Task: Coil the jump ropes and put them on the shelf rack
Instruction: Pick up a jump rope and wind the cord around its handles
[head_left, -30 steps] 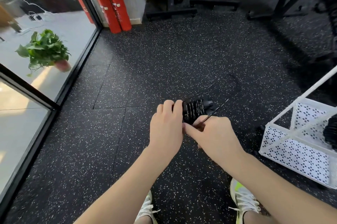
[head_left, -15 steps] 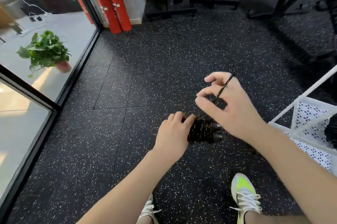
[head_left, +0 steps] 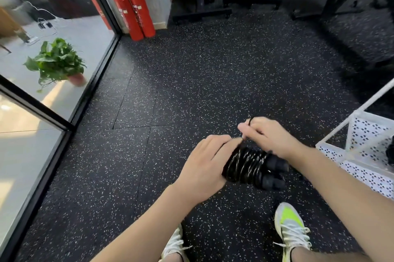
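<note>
We see the black jump rope [head_left: 245, 164] held in the air above the speckled rubber floor [head_left: 191, 82], its cord wound in tight turns around the two handles, whose blunt ends [head_left: 275, 173] stick out toward the right. The left hand [head_left: 204, 165] wraps its fingers around the left end of the bundle. The right hand [head_left: 270, 135] sits just above and behind it, thumb and forefinger pinching the loose end of the cord, a small loop of which shows at the fingertips. To the right, near the hands, stands the white perforated shelf rack [head_left: 362, 155], with something dark already in its basket at the frame edge; we cannot tell what. Below are two sneakers [head_left: 291, 227]. Well apart, by the far wall, stand two red fire extinguishers [head_left: 134, 12]; a potted plant [head_left: 56, 63] sits behind the glass partition on the left.
</note>
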Available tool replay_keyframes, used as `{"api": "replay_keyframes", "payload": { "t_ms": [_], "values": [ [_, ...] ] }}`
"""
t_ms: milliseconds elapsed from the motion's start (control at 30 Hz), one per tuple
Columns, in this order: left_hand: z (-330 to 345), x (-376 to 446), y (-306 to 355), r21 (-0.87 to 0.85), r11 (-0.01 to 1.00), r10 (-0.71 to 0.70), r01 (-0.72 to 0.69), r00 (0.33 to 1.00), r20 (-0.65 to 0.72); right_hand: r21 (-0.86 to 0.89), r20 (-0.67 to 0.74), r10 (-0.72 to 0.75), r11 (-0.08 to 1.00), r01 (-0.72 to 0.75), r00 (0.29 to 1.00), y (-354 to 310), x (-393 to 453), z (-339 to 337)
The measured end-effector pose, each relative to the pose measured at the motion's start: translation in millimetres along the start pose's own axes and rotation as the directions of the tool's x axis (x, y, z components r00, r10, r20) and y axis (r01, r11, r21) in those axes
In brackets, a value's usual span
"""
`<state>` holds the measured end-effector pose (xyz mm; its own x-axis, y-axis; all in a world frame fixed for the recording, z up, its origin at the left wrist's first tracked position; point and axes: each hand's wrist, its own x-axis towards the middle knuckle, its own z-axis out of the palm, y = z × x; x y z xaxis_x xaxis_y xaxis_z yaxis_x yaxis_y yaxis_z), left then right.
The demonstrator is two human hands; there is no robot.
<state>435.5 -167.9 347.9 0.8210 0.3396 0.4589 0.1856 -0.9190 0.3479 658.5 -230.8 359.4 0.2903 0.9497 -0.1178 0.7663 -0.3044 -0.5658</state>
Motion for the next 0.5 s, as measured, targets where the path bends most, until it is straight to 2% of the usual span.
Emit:
{"api": "replay_keyframes", "payload": {
  "t_ms": [133, 167, 233, 333, 400, 433, 500],
  "values": [
    [-8, 4, -4, 0.121, 0.986, -0.11, 0.112, 0.994, -0.016, 0.299, -0.075, 0.086, 0.952, -0.06, 0.993, -13, -8, 18],
    [-9, 4, -4, 0.124, 0.983, -0.135, 0.138, 0.99, -0.027, 0.4, -0.052, 0.094, 0.914, -0.065, 0.994, -21, -15, 13],
    [-11, 7, 0, 0.107, 0.974, -0.195, 0.2, 0.979, -0.059, 0.575, 0.083, 0.044, 0.814, -0.084, 0.996, -40, -30, 9],
    [-13, 14, 6, 0.011, 0.949, -0.314, 0.316, 0.946, -0.084, 0.565, 0.04, 0.086, 0.82, -0.094, 0.995, -51, -35, 24],
    [-15, 16, 5, -0.097, 0.926, -0.373, 0.365, 0.925, -0.072, 0.636, -0.03, 0.04, 0.771, -0.012, 0.999, -63, -24, 22],
    [-17, 18, 3, -0.125, 0.914, -0.397, 0.387, 0.915, -0.068, 0.645, -0.088, -0.004, 0.762, 0.06, 0.996, -66, -22, 19],
    [-22, 21, 0, -0.147, 0.893, -0.437, 0.426, 0.898, -0.052, 0.523, -0.265, -0.017, 0.838, 0.159, 0.964, -66, -18, 15]
  ]
}}
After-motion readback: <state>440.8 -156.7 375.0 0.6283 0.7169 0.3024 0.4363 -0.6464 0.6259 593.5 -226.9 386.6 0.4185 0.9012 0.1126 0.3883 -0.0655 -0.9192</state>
